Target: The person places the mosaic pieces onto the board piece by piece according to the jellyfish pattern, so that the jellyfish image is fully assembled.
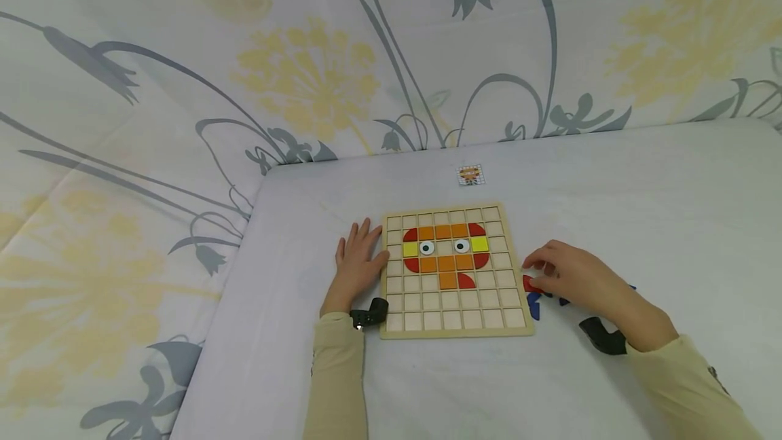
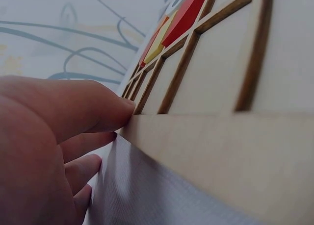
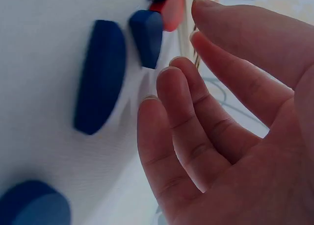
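A wooden grid board (image 1: 458,334) lies flat, holding red, orange and yellow pieces and two round eye pieces (image 1: 427,248) in a face-like pattern. Along its left edge rests my left hand (image 1: 356,270), fingers extended; in the left wrist view its thumb (image 2: 110,110) touches the frame. Just right of the board, my right hand (image 1: 577,277) hovers with bent fingers over a loose red piece (image 1: 530,284). The right wrist view shows a gap between thumb and index finger, nothing held. Several blue pieces (image 3: 100,78) lie beneath and beside that hand, partly hidden in the head view.
A small printed card (image 1: 470,175) with a similar face pattern lies beyond the board. White cloth (image 1: 440,386) covers the surface, and flower-patterned fabric (image 1: 415,53) rises behind it. Each wrist carries a black band (image 1: 369,316).
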Tool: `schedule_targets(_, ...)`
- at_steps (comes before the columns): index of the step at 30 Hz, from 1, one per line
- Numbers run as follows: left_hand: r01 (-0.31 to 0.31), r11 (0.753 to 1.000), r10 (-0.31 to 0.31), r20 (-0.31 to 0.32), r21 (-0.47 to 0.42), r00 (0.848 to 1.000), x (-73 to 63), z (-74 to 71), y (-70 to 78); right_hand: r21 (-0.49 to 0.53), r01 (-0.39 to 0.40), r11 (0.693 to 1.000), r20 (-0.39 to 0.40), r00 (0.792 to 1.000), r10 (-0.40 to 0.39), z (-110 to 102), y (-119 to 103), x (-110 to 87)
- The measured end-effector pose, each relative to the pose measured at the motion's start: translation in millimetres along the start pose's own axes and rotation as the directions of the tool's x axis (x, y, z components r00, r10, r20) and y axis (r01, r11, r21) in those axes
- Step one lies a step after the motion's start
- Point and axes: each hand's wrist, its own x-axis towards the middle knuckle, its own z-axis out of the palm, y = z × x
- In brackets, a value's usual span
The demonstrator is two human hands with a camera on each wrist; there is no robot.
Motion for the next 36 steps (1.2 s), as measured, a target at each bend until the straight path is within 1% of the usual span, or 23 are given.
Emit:
schedule_targets(5, -0.008, 1.0, 0.008, -0.008, 0.004, 1.0, -0.3, 0.5, -1.0, -0.015, 0.009, 1.0, 0.021, 1.0, -0.009, 4, 2, -3.1)
schedule_targets(11, -0.01, 1.0, 0.01, -0.015, -0.006, 1.0, -1.1, 0.5, -1.3, -0.023, 0.022, 0.999, 0.002, 1.0, -0.022, 8, 5, -1.0)
schedule_targets(18, -0.013, 1.0, 0.013, -0.018, 0.011, 1.0, -0.5, 0.8, -0.7, 0.046, -0.018, 0.999, 0.041, 0.999, 0.016, 9, 6, 1.6)
schedule_targets(23, -0.018, 1.0, 0.018, -0.014, 0.009, 1.0, -0.6, 0.9, -0.4, 0.051, -0.019, 0.999, 0.057, 0.998, 0.016, 9, 5, 2.6)
schedule_targets(25, -0.018, 1.0, 0.018, -0.012, 0.011, 1.0, -0.6, 0.9, -0.4, 0.05, -0.008, 0.999, 0.044, 0.999, 0.006, 9, 5, 2.3)
schedule_targets(30, -0.009, 1.0, 0.01, -0.007, 0.017, 1.0, -0.4, 0.4, -0.4, 0.086, 0.051, 0.995, 0.009, 0.999, -0.052, 7, 4, 1.7)
schedule_targets(36, -0.006, 1.0, 0.007, -0.001, 0.014, 1.0, -0.8, -0.9, 1.3, 0.117, 0.078, 0.99, -0.01, 0.997, -0.078, 6, -6, 6.3)
